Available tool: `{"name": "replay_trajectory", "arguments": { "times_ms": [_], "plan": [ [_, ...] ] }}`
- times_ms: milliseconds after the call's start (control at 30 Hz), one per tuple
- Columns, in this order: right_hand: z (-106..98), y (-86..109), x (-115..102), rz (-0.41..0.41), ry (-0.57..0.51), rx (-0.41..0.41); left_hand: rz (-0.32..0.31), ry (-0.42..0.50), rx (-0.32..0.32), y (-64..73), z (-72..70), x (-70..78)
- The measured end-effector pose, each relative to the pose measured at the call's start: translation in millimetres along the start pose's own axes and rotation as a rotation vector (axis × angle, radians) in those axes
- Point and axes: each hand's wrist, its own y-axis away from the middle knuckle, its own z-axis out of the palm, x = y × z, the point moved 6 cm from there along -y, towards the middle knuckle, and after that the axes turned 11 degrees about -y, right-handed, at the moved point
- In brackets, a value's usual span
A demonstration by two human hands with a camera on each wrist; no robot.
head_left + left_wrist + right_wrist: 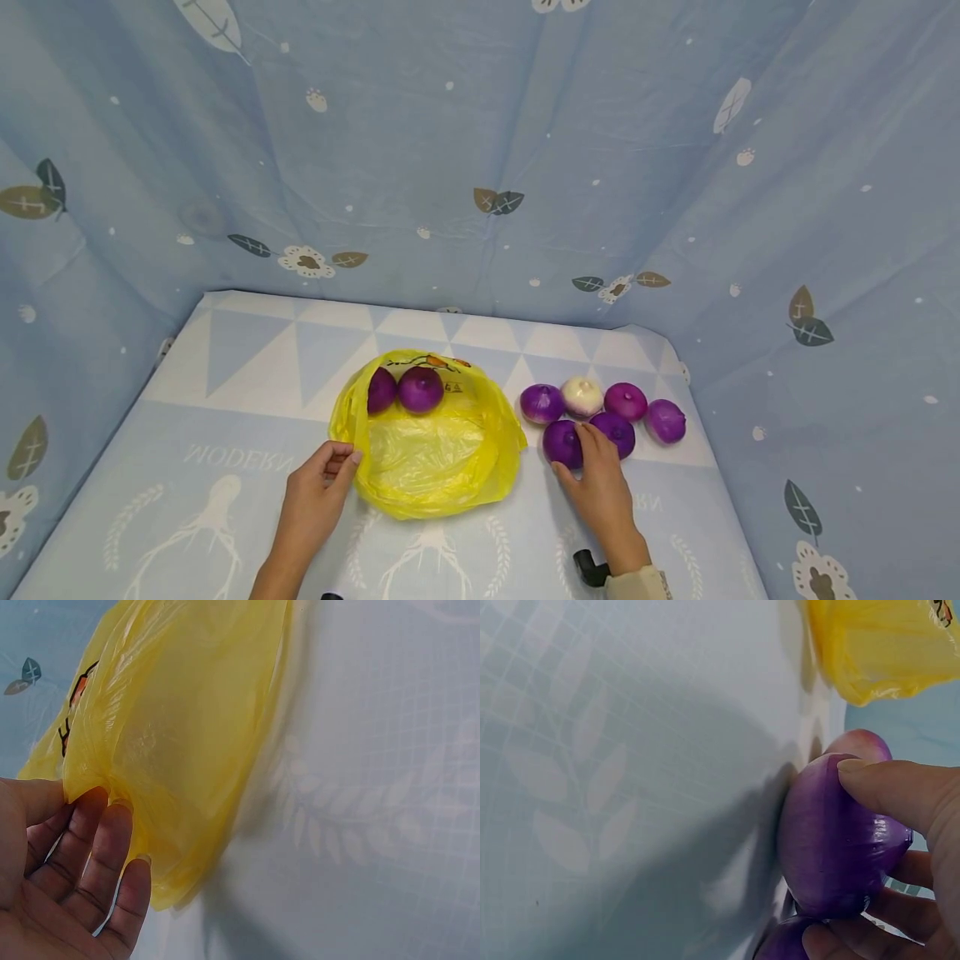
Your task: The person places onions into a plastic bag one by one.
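Note:
A yellow plastic bag point(491, 446) lies with its mouth spread, and two purple onions point(421, 390) rest inside against its back wall. My left hand point(318, 492) pinches the near left part of the bag's rim between thumb and fingers; the gathered plastic point(172, 795) shows in the left wrist view. To the right of the bag, my right hand point(598, 483) holds a purple onion point(832, 840), thumb on one side and fingers on the other. Its fingertips also reach a neighbouring purple onion point(615, 433).
Behind the held onion stand a purple onion point(542, 403), a white onion point(582, 397) and a redder purple one point(626, 402). Another purple onion point(665, 421) is at the far right. A black bent object point(590, 569) lies by the right wrist. Blue patterned curtains point(420, 150) enclose the table point(247, 433).

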Motion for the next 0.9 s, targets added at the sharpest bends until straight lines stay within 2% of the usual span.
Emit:
{"name": "replay_trajectory", "arguments": {
  "times_ms": [900],
  "plan": [
    [4.8,3.6,6.4,0.029,-0.047,0.017,0.011,-0.001,0.019,-1.4,-0.5,-1.6]
  ]
}}
